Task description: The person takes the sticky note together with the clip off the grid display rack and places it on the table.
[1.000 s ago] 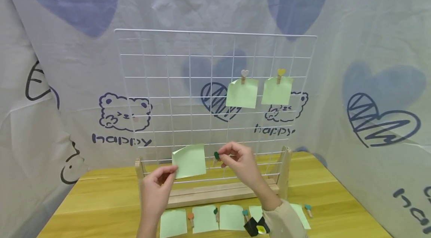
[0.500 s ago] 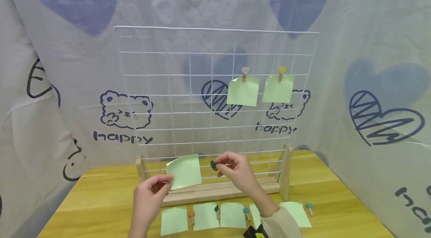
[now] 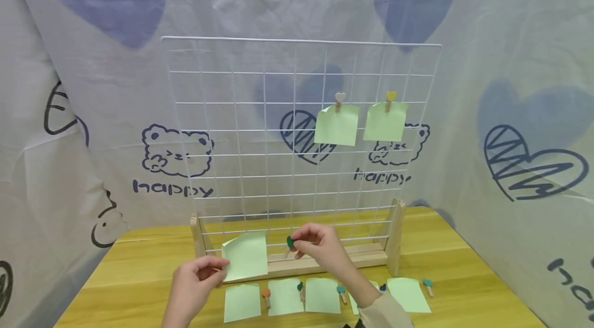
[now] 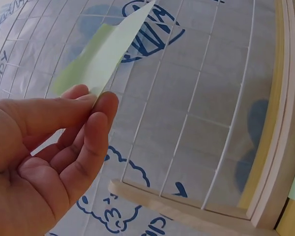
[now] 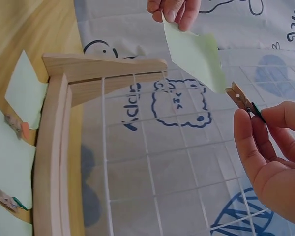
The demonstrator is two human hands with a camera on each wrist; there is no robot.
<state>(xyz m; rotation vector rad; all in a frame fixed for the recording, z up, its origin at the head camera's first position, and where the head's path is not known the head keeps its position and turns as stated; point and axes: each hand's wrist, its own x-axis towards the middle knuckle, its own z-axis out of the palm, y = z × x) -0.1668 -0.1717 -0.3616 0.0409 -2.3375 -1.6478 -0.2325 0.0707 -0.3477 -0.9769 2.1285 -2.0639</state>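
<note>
My left hand (image 3: 192,284) pinches a pale green sticky note (image 3: 246,257) at its left edge, in front of the lower part of the white wire grid (image 3: 264,155). In the left wrist view the note (image 4: 96,61) is seen nearly edge-on between thumb and fingers. Just right of the note, my right hand (image 3: 322,248) pinches a small wooden clothespin (image 3: 289,247) with a dark green top. The right wrist view shows this clothespin (image 5: 242,98) pointing toward the note's corner, apart from it. Two notes (image 3: 337,125) hang on the grid from clothespins with white and yellow hearts.
A wooden stand (image 3: 325,261) holds the grid upright on the yellow wood-grain table (image 3: 120,276). Along its front lie several green notes (image 3: 242,303) with clothespins between them, such as an orange-topped one (image 3: 266,297). A printed cloth (image 3: 510,60) hangs behind and at the sides.
Both hands have moved down and to the left in the head view, with the note and the clothespin still held. The note has dropped from the grid's lower rows to before the stand's base.
</note>
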